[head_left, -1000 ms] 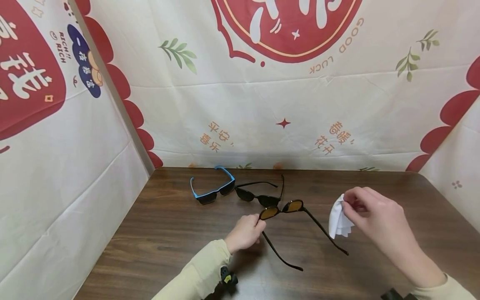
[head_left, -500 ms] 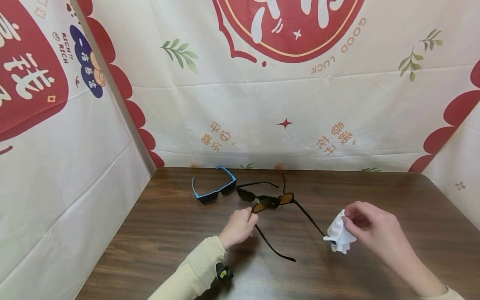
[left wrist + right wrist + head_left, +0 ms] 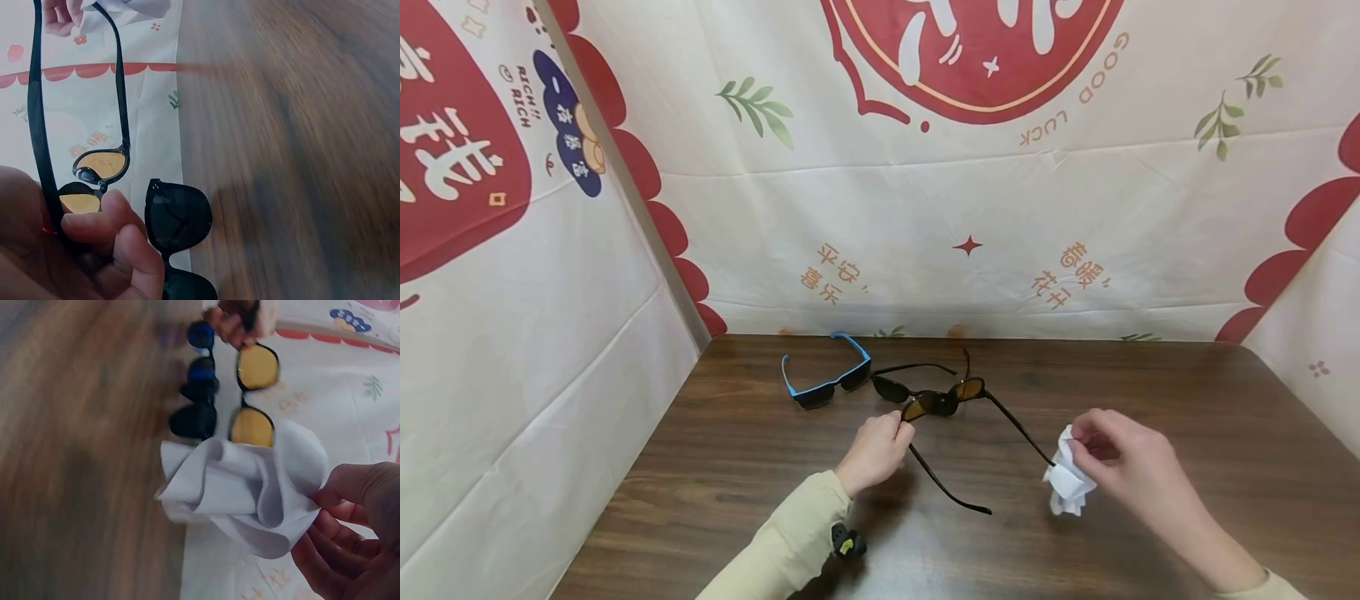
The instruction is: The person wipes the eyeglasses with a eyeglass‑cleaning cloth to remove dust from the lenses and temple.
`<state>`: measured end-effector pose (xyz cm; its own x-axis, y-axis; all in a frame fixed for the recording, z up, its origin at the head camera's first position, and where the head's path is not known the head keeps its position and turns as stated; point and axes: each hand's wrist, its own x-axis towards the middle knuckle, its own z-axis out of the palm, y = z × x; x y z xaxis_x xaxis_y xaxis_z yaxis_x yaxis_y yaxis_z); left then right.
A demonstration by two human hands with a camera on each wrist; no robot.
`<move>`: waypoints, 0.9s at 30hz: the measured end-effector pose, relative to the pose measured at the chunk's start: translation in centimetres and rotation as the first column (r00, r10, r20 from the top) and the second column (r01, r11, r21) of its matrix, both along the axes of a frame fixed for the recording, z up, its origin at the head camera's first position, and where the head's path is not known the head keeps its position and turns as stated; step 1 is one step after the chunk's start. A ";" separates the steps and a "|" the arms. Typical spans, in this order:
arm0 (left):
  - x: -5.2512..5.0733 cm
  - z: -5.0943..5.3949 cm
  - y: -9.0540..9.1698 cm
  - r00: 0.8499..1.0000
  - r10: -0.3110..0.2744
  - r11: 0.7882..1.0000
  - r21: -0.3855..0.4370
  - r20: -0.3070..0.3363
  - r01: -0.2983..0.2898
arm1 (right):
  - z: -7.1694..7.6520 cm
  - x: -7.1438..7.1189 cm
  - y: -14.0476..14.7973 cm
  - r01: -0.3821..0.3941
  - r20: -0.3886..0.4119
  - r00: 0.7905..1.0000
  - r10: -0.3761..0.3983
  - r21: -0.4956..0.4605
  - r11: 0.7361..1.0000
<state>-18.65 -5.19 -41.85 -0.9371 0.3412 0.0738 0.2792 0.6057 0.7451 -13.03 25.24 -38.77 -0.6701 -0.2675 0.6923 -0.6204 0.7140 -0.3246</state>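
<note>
In the head view my left hand (image 3: pixel 875 454) grips dark-framed sunglasses with amber lenses (image 3: pixel 972 388) at one front corner. They are raised over the table with both temples unfolded toward me. My right hand (image 3: pixel 1131 462) pinches a white cloth (image 3: pixel 1067 482) between thumb and fingers. The cloth hangs over the end of the right temple and hides its tip. In the right wrist view the cloth (image 3: pixel 231 487) is bunched in loose folds. The left wrist view shows the curled fingers (image 3: pixel 134 250) of my left hand at the frame corner.
Black sunglasses (image 3: pixel 891 390) lie unfolded on the brown wooden table (image 3: pixel 737 467), partly behind the amber pair. Left of them lie blue-framed sunglasses (image 3: pixel 815 397) with dark lenses. A printed white cloth backdrop (image 3: pixel 880 208) closes off the back and sides.
The amber sunglasses have shifted slightly left and away from me. My right hand has moved left and down, and the cloth, apart from the temple at first, now covers its end.
</note>
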 end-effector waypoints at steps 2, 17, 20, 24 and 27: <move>0.1 0.1 0.2 1.000 -0.006 1.000 -0.005 -0.015 0.006 | -0.6 -0.2 -0.5 -0.033 0.023 0.999 0.033 -0.014 0.999; 0.7 0.3 1.1 0.992 -0.063 0.997 -0.056 -0.114 0.057 | -1.6 -1.8 -1.7 0.033 0.157 0.987 -0.018 -0.097 0.995; 0.9 0.4 1.3 0.986 -0.079 0.995 -0.074 -0.149 0.069 | -1.6 -2.4 -1.6 0.050 0.185 0.982 -0.031 -0.100 0.994; 1.2 0.5 1.7 0.977 -0.103 0.990 -0.109 -0.186 0.084 | -1.8 -3.3 -1.6 0.067 0.193 0.980 -0.050 -0.083 0.994; 1.4 0.6 2.0 0.974 -0.120 0.986 -0.135 -0.191 0.095 | -1.9 -4.1 -1.5 0.070 0.188 0.980 -0.058 -0.057 0.996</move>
<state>-17.22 -3.17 -41.23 -0.8657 0.4570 0.2044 0.4815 0.6483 0.5898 -17.08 23.70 -40.70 -0.8033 -0.1793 0.5680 -0.4983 0.7247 -0.4759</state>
